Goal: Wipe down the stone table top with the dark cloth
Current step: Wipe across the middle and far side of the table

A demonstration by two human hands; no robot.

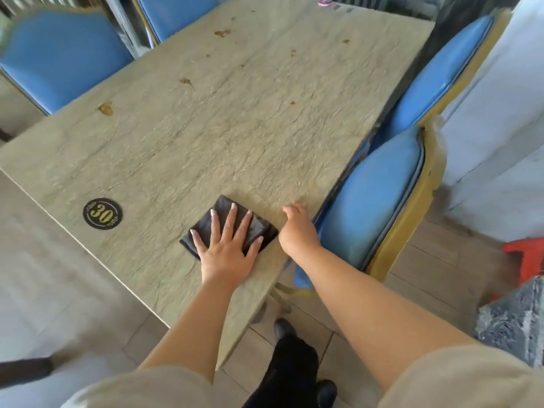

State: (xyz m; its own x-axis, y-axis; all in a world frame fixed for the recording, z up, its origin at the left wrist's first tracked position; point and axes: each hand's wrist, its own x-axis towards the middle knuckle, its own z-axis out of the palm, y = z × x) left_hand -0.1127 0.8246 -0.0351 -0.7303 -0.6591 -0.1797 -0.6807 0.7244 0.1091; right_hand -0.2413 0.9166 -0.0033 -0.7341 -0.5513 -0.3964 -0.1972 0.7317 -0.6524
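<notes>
Left hand (228, 245) flat, fingers spread, pressing folded dark cloth (259, 223) onto stone table top (206, 128) near the corner. Right hand (297, 228) resting at table edge, fingers loosely curled (holding nothing). Brown stains (105, 108) farther up; black "30" disc (102, 213) to the left.

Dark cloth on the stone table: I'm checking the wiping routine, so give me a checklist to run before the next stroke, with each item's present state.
1. Dark cloth folded and lying flat on the table top: ok.
2. Left hand pressing the cloth with fingers spread: ok.
3. Right hand off the cloth, resting near the table's right edge: ok.
4. Brown stains farther up the table wiped away: not ok, several remain.
5. Round number 30 marker out of the cloth's way: ok, it sits apart to the left.
6. Cloth damp enough: cannot tell.
</notes>
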